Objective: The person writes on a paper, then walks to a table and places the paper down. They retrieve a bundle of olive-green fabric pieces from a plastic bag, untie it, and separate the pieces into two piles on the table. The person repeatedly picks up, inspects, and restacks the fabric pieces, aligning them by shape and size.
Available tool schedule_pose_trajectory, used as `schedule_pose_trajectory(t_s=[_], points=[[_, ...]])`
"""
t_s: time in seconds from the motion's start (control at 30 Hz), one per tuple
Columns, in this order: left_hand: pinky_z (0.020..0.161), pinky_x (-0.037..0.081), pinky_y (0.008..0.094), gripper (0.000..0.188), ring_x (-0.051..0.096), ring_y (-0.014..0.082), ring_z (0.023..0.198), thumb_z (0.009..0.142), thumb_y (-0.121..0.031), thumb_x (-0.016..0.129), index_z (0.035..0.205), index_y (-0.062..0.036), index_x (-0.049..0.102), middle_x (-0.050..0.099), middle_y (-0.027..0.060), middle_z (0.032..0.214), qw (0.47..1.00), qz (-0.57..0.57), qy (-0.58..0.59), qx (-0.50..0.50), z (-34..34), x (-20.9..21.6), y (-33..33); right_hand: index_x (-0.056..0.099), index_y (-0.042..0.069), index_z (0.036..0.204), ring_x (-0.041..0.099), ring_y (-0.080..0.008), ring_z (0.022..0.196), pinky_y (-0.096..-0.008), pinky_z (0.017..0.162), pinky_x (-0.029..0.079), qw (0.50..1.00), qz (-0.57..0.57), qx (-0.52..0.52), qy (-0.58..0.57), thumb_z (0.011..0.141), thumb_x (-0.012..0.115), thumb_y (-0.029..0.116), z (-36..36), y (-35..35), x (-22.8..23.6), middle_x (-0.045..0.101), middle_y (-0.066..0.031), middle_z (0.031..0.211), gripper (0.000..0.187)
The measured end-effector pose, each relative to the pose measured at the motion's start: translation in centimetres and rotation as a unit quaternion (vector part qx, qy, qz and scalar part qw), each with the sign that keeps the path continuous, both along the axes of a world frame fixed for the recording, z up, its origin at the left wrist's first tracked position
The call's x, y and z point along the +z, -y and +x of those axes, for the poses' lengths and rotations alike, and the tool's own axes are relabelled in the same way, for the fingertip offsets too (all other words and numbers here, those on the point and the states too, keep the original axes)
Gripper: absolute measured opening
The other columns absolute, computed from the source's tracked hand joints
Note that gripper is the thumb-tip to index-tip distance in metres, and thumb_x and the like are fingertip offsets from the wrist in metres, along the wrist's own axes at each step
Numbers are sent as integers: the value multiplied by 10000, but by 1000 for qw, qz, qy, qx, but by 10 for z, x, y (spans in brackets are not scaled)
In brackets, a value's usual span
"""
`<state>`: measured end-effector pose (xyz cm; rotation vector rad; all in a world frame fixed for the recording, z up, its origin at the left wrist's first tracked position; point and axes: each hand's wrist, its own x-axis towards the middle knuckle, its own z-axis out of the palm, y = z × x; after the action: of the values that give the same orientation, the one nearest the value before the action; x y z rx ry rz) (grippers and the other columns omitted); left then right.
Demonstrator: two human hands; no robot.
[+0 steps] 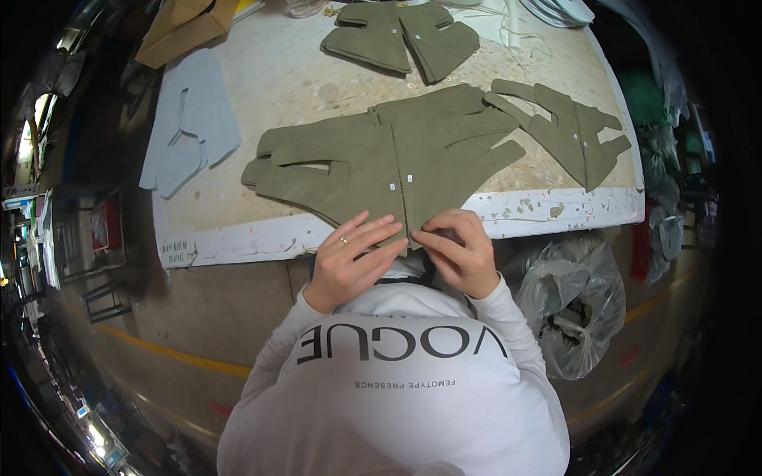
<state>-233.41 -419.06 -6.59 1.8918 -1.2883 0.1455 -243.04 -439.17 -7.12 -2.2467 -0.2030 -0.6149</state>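
Note:
Two large stacks of olive-green cut fabric pieces, the left stack [317,178] and the right stack [436,147], lie side by side, meeting along a seam-like line with small white stickers next to it. Their lower ends reach the table's near edge. My left hand [355,258], with a ring on one finger, rests with fingers stretched out over the left stack's lower corner. Closed in a pinch, my right hand [460,252] has its thumb and index finger at the bottom corner of the right stack. How many layers it grips is hidden.
More olive pieces lie at the far middle [397,40] and right [575,131] of the worn table [270,87]. Light grey-blue pieces [194,127] sit at left, below a cardboard box [182,32]. A clear plastic bag [571,305] stands by the near right edge.

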Motion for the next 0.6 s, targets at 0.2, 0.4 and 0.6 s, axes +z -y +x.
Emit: schedule_pose_trajectory(t_s=[0.2, 0.4, 0.6], points=[[991, 476, 465, 315, 658, 283, 1103, 722, -97, 762, 1036, -84, 742, 691, 98, 1142, 1000, -2, -4, -19, -2, 2, 4, 728, 85, 984, 610, -244, 953, -352, 813, 448, 1000, 10, 13, -19, 690, 760, 107, 0, 2, 10, 638, -62, 1001, 296], [1126, 269, 520, 583, 400, 296, 1363, 873, -270, 655, 1385, -59, 473, 438, 117, 1456, 988, 153, 15, -2, 11, 11, 26, 560, 97, 1329, 427, -290, 1337, -471, 1046, 325, 986, -139, -34, -83, 900, 609, 349, 27, 29, 26, 504, -88, 1401, 500], [1161, 169, 556, 739, 257, 310, 1455, 913, -326, 594, 1517, -43, 277, 254, 120, 1589, 964, 264, 32, 30, 9, 15, 42, 396, 272, 1486, 221, -291, 1472, -641, 1133, 154, 953, -215, -151, -150, 963, 510, 440, 56, 42, 2, 248, -61, 1600, 561]])
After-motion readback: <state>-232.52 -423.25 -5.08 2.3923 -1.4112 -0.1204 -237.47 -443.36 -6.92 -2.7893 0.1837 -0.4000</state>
